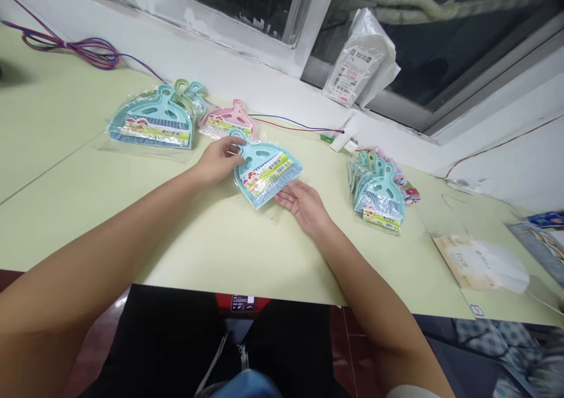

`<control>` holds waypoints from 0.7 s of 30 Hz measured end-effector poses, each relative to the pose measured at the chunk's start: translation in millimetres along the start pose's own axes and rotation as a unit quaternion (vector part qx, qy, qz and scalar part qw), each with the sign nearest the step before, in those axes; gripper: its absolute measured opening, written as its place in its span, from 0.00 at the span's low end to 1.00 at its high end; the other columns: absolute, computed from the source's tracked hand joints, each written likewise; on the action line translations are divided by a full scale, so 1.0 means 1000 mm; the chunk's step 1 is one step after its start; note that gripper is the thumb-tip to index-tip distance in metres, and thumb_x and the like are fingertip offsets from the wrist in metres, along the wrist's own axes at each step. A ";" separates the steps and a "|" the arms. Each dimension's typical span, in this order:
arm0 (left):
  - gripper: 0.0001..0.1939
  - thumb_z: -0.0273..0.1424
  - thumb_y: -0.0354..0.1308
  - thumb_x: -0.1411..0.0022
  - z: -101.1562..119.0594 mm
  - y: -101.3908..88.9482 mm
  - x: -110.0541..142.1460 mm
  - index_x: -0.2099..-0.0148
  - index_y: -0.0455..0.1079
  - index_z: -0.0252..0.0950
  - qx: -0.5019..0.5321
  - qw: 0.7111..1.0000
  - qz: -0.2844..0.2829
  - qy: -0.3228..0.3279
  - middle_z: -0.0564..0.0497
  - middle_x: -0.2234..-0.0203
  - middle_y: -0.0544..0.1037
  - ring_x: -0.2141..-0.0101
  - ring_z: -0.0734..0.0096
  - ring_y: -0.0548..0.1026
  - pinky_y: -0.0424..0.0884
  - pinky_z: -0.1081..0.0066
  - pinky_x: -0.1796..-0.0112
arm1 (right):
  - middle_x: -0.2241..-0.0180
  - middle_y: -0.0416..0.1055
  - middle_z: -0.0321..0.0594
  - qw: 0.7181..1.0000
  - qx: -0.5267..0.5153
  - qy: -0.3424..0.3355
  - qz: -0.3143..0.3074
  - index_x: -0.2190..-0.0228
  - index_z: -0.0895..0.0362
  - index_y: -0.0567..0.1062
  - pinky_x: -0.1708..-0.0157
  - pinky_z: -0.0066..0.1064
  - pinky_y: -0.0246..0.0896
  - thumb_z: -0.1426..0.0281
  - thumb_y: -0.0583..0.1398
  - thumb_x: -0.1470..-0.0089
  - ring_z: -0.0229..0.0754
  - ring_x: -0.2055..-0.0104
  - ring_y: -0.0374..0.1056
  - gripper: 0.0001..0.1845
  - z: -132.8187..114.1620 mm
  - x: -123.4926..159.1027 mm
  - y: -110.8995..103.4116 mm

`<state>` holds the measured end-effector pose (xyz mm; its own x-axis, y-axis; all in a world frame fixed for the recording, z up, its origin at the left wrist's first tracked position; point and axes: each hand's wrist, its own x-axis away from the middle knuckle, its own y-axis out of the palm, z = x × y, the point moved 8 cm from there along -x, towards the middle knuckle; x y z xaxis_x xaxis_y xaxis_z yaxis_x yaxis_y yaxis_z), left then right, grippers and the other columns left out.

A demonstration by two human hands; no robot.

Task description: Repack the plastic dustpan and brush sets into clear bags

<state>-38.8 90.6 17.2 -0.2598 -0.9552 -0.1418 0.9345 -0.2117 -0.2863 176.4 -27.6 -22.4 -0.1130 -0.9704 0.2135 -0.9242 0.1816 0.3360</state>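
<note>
A teal mini dustpan-and-brush set (264,169) in a clear bag lies on the pale green table (220,245) in front of me. My left hand (219,158) grips its handle end between thumb and fingers. My right hand (304,201) rests at the bag's lower edge, fingers stretched out flat and touching the plastic.
More bagged sets lie about: a blue and green pile (154,119) at left, a pink one (229,121) behind, a stack (381,189) at right. A white parcel bag (359,63) leans on the window sill. Wires (79,49) run along the back. A tissue pack (482,263) lies at right.
</note>
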 end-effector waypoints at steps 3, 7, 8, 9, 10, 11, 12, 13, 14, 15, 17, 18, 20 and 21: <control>0.25 0.32 0.68 0.46 0.000 0.003 0.001 0.45 0.74 0.42 0.027 0.999 -0.016 0.014 0.46 0.55 0.76 0.59 0.63 0.78 0.75 0.62 0.57 | 0.65 0.81 0.41 1.000 0.007 0.006 0.006 0.65 0.55 0.73 0.54 0.36 0.79 0.67 0.69 0.43 0.41 0.64 0.79 0.10 0.003 -0.001 -0.002; 0.31 0.35 0.70 0.46 -0.002 0.005 0.001 0.40 0.69 0.45 0.114 0.992 -0.049 0.007 0.48 0.59 0.80 0.58 0.61 0.80 0.76 0.60 0.57 | 0.66 0.81 0.37 1.000 0.009 0.002 0.022 0.64 0.54 0.74 0.58 0.34 0.79 0.68 0.69 0.42 0.38 0.66 0.78 0.09 0.003 -0.002 -0.007; 0.33 0.35 0.71 0.46 -0.004 0.006 0.000 0.39 0.68 0.45 0.138 0.989 -0.061 0.001 0.48 0.60 0.81 0.58 0.61 0.80 0.76 0.60 0.56 | 0.67 0.81 0.37 1.000 0.006 -0.001 0.023 0.64 0.54 0.74 0.58 0.33 0.79 0.68 0.69 0.42 0.38 0.66 0.78 0.08 0.002 -0.003 -0.009; 0.34 0.35 0.72 0.47 -0.006 0.006 -0.001 0.38 0.67 0.45 0.156 0.985 -0.072 -0.007 0.48 0.60 0.82 0.58 0.61 0.80 0.76 0.60 0.56 | 0.67 0.81 0.37 1.000 0.004 -0.004 0.024 0.65 0.54 0.74 0.58 0.33 0.79 0.69 0.69 0.42 0.38 0.66 0.78 0.08 0.001 -0.004 -0.011; 0.36 0.35 0.72 0.47 -0.008 0.006 -0.002 0.38 0.66 0.45 0.169 0.982 -0.077 -0.015 0.48 0.60 0.82 0.58 0.61 0.81 0.76 0.60 0.56 | 0.67 0.81 0.37 1.000 0.002 -0.007 0.025 0.65 0.55 0.74 0.58 0.33 0.79 0.69 0.69 0.42 0.38 0.66 0.78 0.08 0.000 -0.004 -0.012; 0.37 0.35 0.73 0.48 -0.010 0.006 -0.003 0.37 0.65 0.46 0.176 0.981 -0.079 -0.024 0.48 0.59 0.83 0.59 0.62 0.81 0.76 0.60 0.56 | 0.67 0.81 0.37 1.000 0.000 -0.009 0.025 0.65 0.55 0.74 0.58 0.33 0.79 0.70 0.68 0.42 0.38 0.66 0.78 0.08 -0.001 -0.005 -0.013; 0.38 0.35 0.73 0.48 -0.012 0.004 -0.004 0.37 0.64 0.46 0.178 0.980 -0.077 -0.032 0.49 0.59 0.83 0.61 0.63 0.81 0.76 0.60 0.58 | 0.67 0.81 0.37 1.000 -0.002 -0.010 0.027 0.64 0.55 0.74 0.59 0.33 0.79 0.70 0.68 0.42 0.38 0.66 0.78 0.07 -0.002 -0.005 -0.014; 0.39 0.35 0.73 0.48 -0.014 0.003 -0.005 0.36 0.63 0.47 0.176 0.981 -0.069 -0.039 0.49 0.59 0.83 0.64 0.64 0.80 0.75 0.60 0.59 | 0.67 0.81 0.37 1.000 -0.004 -0.011 0.029 0.64 0.54 0.74 0.59 0.33 0.79 0.71 0.68 0.42 0.38 0.66 0.78 0.07 -0.002 -0.005 -0.015; 0.38 0.35 0.73 0.48 -0.016 0.000 -0.005 0.36 0.63 0.48 0.168 0.983 -0.059 -0.050 0.49 0.60 0.83 0.67 0.66 0.79 0.75 0.61 0.61 | 0.67 0.81 0.37 0.999 -0.004 -0.011 0.032 0.65 0.54 0.74 0.59 0.33 0.79 0.71 0.68 0.42 0.38 0.66 0.78 0.07 -0.003 -0.005 -0.016; 0.36 0.36 0.73 0.47 -0.018 -0.001 -0.006 0.38 0.65 0.47 0.156 0.984 -0.051 -0.063 0.50 0.62 0.83 0.69 0.67 0.78 0.74 0.61 0.63 | 0.67 0.81 0.37 0.999 -0.004 -0.010 0.035 0.65 0.54 0.74 0.59 0.32 0.79 0.71 0.68 0.42 0.38 0.66 0.78 0.07 -0.004 -0.005 -0.017; 0.29 0.38 0.72 0.46 -0.022 -0.001 -0.005 0.44 0.70 0.44 0.125 0.986 -0.058 -0.088 0.50 0.68 0.81 0.74 0.69 0.74 0.72 0.62 0.67 | 0.67 0.81 0.37 0.999 -0.001 -0.009 0.041 0.65 0.54 0.74 0.59 0.33 0.79 0.71 0.68 0.42 0.38 0.66 0.78 0.07 -0.004 -0.005 -0.017; 0.25 0.39 0.72 0.46 -0.023 0.000 -0.005 0.47 0.72 0.42 0.114 0.987 -0.068 -0.093 0.51 0.71 0.79 0.75 0.70 0.73 0.71 0.63 0.68 | 0.67 0.81 0.37 0.999 0.001 -0.007 0.043 0.65 0.54 0.73 0.59 0.33 0.79 0.71 0.68 0.42 0.38 0.66 0.78 0.07 -0.004 -0.004 -0.017; 0.22 0.40 0.72 0.46 -0.023 0.002 -0.006 0.52 0.73 0.40 0.111 0.987 -0.084 -0.079 0.52 0.76 0.75 0.77 0.71 0.71 0.69 0.66 0.71 | 0.68 0.81 0.38 0.999 0.002 -0.003 0.045 0.66 0.54 0.73 0.59 0.32 0.79 0.72 0.67 0.42 0.38 0.66 0.78 0.06 -0.004 -0.004 -0.017; 0.21 0.39 0.72 0.47 -0.022 0.002 -0.007 0.53 0.74 0.39 0.116 0.988 -0.082 -0.065 0.53 0.77 0.74 0.77 0.71 0.70 0.68 0.66 0.72 | 0.68 0.81 0.38 0.999 0.001 -0.001 0.046 0.66 0.55 0.73 0.60 0.32 0.80 0.73 0.66 0.41 0.38 0.66 0.78 0.06 -0.004 -0.003 -0.017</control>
<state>-40.7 101.6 -2.7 -0.3925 -0.9196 0.0161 0.9172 -0.3926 -0.0679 193.5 -26.9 -25.2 -0.1978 -0.9500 0.2415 -0.9106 0.2693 0.3136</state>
